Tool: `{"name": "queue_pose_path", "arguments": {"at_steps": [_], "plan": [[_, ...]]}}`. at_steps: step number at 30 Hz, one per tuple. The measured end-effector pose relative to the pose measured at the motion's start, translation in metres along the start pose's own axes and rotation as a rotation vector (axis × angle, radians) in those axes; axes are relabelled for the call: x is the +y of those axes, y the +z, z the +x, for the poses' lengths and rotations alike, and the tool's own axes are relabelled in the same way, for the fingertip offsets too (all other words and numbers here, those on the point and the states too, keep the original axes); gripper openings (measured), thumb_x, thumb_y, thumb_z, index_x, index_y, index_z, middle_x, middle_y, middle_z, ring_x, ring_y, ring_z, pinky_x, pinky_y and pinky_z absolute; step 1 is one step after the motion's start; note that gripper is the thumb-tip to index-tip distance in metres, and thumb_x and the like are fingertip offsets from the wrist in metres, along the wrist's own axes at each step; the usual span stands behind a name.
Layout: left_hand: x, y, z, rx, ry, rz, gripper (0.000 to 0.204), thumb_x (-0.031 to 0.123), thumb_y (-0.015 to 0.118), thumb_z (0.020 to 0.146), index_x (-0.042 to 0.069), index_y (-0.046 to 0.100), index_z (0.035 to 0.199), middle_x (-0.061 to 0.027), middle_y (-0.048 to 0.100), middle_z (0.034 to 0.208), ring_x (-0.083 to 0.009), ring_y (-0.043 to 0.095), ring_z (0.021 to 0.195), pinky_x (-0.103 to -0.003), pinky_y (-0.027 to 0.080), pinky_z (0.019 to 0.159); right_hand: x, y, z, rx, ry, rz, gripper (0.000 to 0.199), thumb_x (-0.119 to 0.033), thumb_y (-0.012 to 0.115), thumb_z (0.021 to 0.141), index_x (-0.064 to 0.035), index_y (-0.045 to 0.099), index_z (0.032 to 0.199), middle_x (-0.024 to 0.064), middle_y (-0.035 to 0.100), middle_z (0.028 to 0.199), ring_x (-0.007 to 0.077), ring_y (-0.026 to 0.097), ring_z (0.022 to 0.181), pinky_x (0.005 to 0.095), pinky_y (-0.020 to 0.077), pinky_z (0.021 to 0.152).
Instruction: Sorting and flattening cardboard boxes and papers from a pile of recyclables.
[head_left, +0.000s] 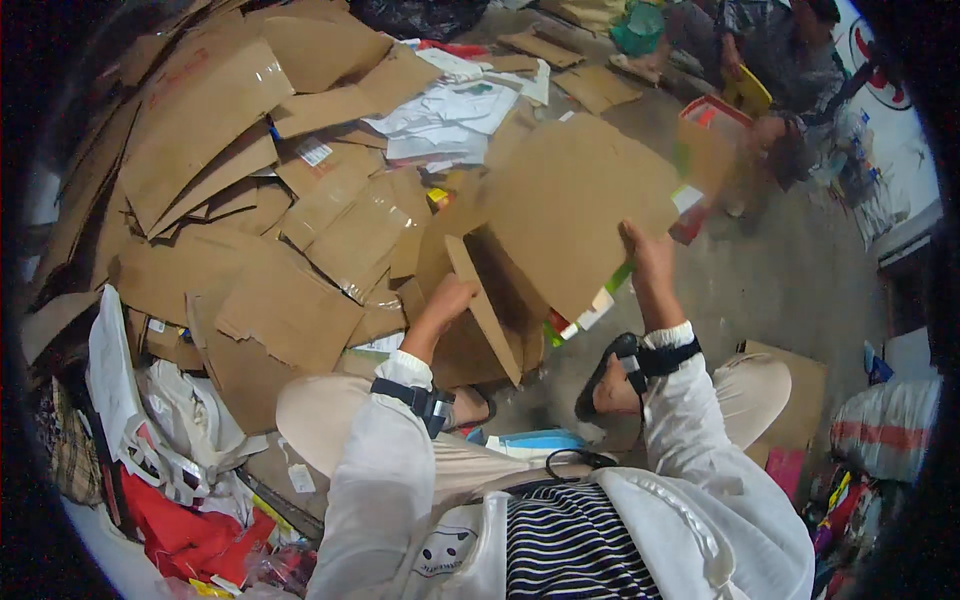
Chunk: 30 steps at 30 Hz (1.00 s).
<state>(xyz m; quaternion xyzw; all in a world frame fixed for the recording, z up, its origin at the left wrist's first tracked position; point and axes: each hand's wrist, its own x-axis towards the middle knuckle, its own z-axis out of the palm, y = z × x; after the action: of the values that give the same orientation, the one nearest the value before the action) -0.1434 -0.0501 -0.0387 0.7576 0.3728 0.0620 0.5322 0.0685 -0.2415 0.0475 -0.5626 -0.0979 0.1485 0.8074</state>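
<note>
A brown cardboard box (pixel 590 205), partly opened out, is held up in front of my knees, its plain side facing me. Green, white and red print shows along its edges. My left hand (pixel 452 300) is closed on a narrow flap (pixel 490 315) at the box's left side, beside a dark gap. On the right edge, my right hand (pixel 652 262) grips the large panel, thumb on the plain side and the other fingers mostly hidden behind it. Flattened cardboard sheets (pixel 290 300) lie just left of my left hand.
A tall cardboard heap (pixel 200 130) fills the left, with white paper (pixel 450 115) near its far end. White and red bags (pixel 195 520) lie at lower left. Another person (pixel 785 70) works at far right near a red box (pixel 715 112). A wrapped bundle (pixel 885 430) stands at right.
</note>
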Motion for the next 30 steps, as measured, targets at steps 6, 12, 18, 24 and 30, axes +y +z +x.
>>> {"name": "queue_pose_path", "arguments": {"at_steps": [6,12,18,24,30], "plan": [[-0.017,0.013,0.006,-0.021,0.113,0.083,0.03,0.022,0.048,0.064,-0.006,0.056,0.072,-0.0223,0.055,0.065,-0.0333,0.056,0.063,-0.039,0.041,0.057,0.015,-0.006,0.014,-0.026,0.101,-0.064,0.022,-0.005,0.058,0.07,0.0031,0.051,0.089,0.0055,0.054,0.081,0.0145,0.053,0.07,0.0269,0.0441,0.062],[-0.002,0.031,-0.001,-0.058,0.005,0.136,0.029,0.022,0.049,0.067,-0.003,0.057,0.08,-0.0239,0.057,0.077,-0.0372,0.056,0.073,-0.04,0.042,0.063,0.006,-0.031,0.06,-0.09,0.205,-0.151,0.022,-0.004,0.057,0.07,0.004,0.052,0.09,0.0074,0.056,0.08,0.018,0.054,0.071,0.0292,0.0438,0.066],[-0.014,0.029,0.005,0.012,-0.015,-0.076,0.03,0.022,0.051,0.064,-0.005,0.056,0.076,-0.0139,0.058,0.071,-0.023,0.055,0.066,-0.035,0.042,0.059,0.047,-0.016,0.009,-0.044,0.025,-0.424,0.007,-0.007,0.051,0.072,-0.0072,0.05,0.079,-0.0012,0.046,0.07,0.0097,0.044,0.062,0.0244,0.0367,0.055],[0.013,0.018,-0.005,0.055,-0.078,-0.257,0.021,0.014,0.047,0.066,-0.005,0.055,0.072,-0.007,0.054,0.062,-0.016,0.05,0.058,-0.029,0.04,0.054,0.092,-0.024,-0.056,0.027,0.031,-0.154,0.011,-0.013,0.051,0.077,-0.0056,0.048,0.084,-0.0016,0.045,0.073,0.0075,0.041,0.065,0.0229,0.0342,0.057],[0.006,0.025,-0.005,0.12,-0.006,-0.399,0.021,0.012,0.047,0.066,-0.005,0.055,0.074,-0.007,0.054,0.067,-0.0158,0.05,0.061,-0.03,0.039,0.056,0.143,-0.044,-0.083,-0.03,0.156,-0.459,0.028,-0.019,0.053,0.078,-0.0014,0.048,0.099,0.0009,0.052,0.087,0.0103,0.047,0.078,0.0243,0.0382,0.067]]}}
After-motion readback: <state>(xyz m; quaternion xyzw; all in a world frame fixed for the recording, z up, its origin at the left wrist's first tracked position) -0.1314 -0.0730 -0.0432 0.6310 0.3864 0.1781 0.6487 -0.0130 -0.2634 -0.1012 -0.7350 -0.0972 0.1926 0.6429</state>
